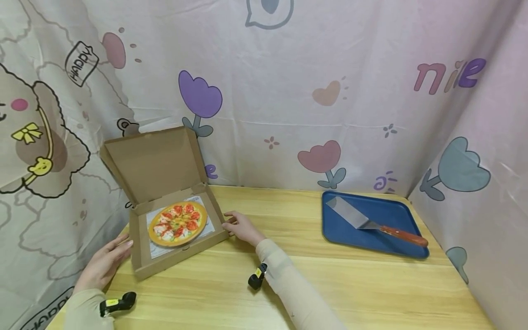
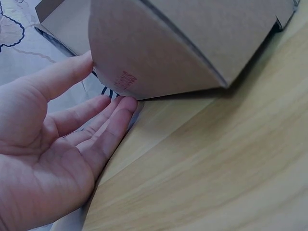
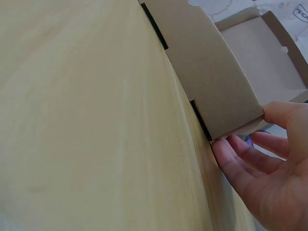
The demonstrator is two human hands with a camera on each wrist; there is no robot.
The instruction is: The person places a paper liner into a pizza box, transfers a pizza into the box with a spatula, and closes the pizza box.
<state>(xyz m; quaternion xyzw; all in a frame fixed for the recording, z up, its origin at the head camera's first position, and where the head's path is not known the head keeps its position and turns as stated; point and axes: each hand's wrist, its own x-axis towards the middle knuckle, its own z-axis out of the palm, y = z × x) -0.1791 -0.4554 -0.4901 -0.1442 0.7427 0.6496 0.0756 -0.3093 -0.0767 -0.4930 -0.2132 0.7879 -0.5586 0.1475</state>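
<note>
An open cardboard pizza box (image 1: 158,162) stands at the left of the table, its lid raised at the back. Inside lies a round toy-like pizza (image 1: 177,222) with red and white toppings, on a printed paper sheet (image 1: 156,250). My left hand (image 1: 103,266) holds the box's left side, thumb near the upper edge and fingertips at the bottom corner, as the left wrist view shows. On the opposite side, my right hand (image 1: 244,228) grips the box between its thumb, at the upper corner, and its fingers, at the lower edge.
A blue tray (image 1: 383,208) lies at the right of the wooden table (image 1: 371,293). Across it rests a metal spatula (image 1: 350,213) with a wooden handle that reaches over the tray's right rim. A printed curtain (image 1: 264,91) hangs behind and on both sides.
</note>
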